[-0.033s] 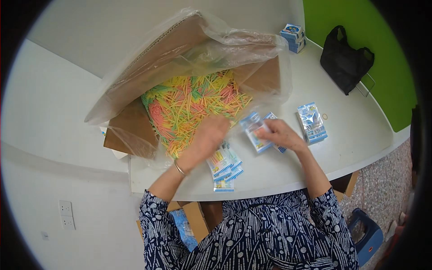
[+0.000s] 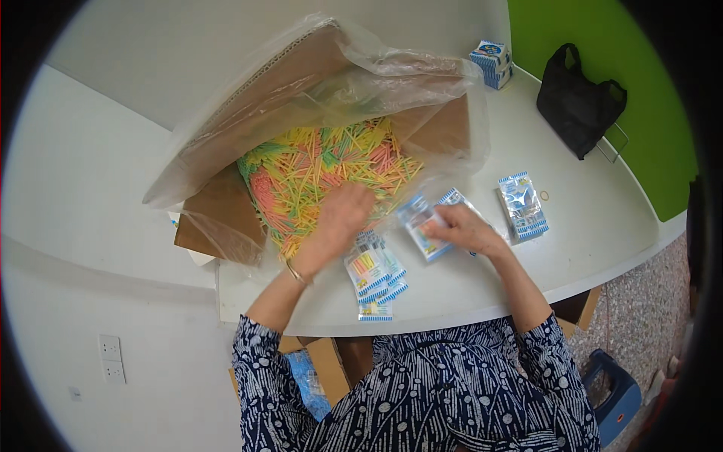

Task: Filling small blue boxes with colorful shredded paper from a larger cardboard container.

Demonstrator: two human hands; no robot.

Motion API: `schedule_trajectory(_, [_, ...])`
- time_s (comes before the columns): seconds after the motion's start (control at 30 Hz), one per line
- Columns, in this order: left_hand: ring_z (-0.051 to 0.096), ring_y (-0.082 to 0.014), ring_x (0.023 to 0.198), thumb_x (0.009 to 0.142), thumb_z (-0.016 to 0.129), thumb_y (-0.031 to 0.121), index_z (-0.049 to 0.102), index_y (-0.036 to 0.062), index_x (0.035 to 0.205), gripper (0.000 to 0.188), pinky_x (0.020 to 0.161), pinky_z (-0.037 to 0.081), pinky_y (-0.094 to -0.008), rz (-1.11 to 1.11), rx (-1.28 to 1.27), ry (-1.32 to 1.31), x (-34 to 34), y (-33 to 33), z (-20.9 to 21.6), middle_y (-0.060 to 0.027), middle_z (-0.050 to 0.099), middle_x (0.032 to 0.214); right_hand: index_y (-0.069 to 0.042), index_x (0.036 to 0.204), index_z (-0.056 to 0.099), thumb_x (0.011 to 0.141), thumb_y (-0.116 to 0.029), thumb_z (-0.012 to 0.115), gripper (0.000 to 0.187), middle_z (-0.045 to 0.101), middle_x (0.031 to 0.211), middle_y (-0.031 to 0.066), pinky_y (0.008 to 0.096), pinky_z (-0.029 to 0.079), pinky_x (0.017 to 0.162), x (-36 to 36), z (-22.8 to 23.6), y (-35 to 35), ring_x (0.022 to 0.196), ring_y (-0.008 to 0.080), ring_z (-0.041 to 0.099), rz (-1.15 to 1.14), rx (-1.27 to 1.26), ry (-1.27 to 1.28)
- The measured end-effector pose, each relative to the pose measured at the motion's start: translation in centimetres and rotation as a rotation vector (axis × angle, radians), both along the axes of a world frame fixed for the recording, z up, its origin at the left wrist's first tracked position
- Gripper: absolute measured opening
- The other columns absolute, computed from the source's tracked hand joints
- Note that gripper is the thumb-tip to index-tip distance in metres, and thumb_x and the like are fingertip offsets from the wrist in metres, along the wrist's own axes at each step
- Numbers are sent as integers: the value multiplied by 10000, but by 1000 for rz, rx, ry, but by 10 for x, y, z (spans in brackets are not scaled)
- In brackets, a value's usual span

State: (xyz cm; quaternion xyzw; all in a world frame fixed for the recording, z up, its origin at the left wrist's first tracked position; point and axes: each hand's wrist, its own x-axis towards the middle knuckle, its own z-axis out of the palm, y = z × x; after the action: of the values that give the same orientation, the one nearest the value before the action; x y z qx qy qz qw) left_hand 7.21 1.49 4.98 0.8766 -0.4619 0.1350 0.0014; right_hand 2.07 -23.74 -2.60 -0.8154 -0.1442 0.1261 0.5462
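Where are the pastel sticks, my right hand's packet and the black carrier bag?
Pastel sticks (image 2: pixel 307 175), head view: heap's middle.
Held packet (image 2: pixel 416 225), head view: left part.
Black carrier bag (image 2: pixel 578 108), head view: middle of body.

The left hand (image 2: pixel 345 215) has slid a touch toward eleven o'clock, further across the coloured sticks (image 2: pixel 305 177), its bracelet (image 2: pixel 296 273) going along. From here I see the right hand (image 2: pixel 468 228) has dipped toward eight with its held packet (image 2: pixel 416 217), baring more of the lying packet (image 2: pixel 458 197) at one.
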Motion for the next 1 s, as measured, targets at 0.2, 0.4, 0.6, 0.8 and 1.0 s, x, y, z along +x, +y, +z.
schedule_trajectory(0.2, [483,-294,1012,710,587,35,537,-31,1042,342,875,401,-375,-28,160,-74,56,9,-22,-152,516,1069,20,918,609,800,-339,669,382,623,834,194,421,480,682,-20,6,35,758,348,613,-63,-330,-324])
schedule_trajectory(0.4, [432,-313,1050,762,602,230,585,-44,1034,386,921,329,-462,127,-8,37,74,-29,-47,-155,507,1103,33,897,603,763,-270,705,347,570,888,179,427,463,714,-24,4,-8,862,352,568,-492,-496,-479])
schedule_trajectory(0.6, [423,-312,1011,740,549,416,612,-58,1014,550,909,293,-530,340,14,4,80,-62,-69,-175,499,1099,21,792,604,718,-212,735,277,537,889,164,406,452,739,-31,-25,-14,897,327,523,-574,-660,-496])
schedule_trajectory(0.8, [420,-308,1037,743,536,329,599,-57,1029,485,896,292,-536,436,145,82,94,-76,-75,-173,485,1074,19,785,603,722,-190,730,253,532,855,160,417,448,725,-28,-30,-19,867,332,536,-594,-553,-482])
schedule_trajectory(1.0, [427,-281,1028,798,495,117,596,-4,1087,330,920,270,-507,533,360,-121,96,-82,-86,-123,512,1052,-2,801,585,737,-124,704,182,529,858,155,421,446,723,-25,-32,-17,858,331,538,-619,-481,-431])
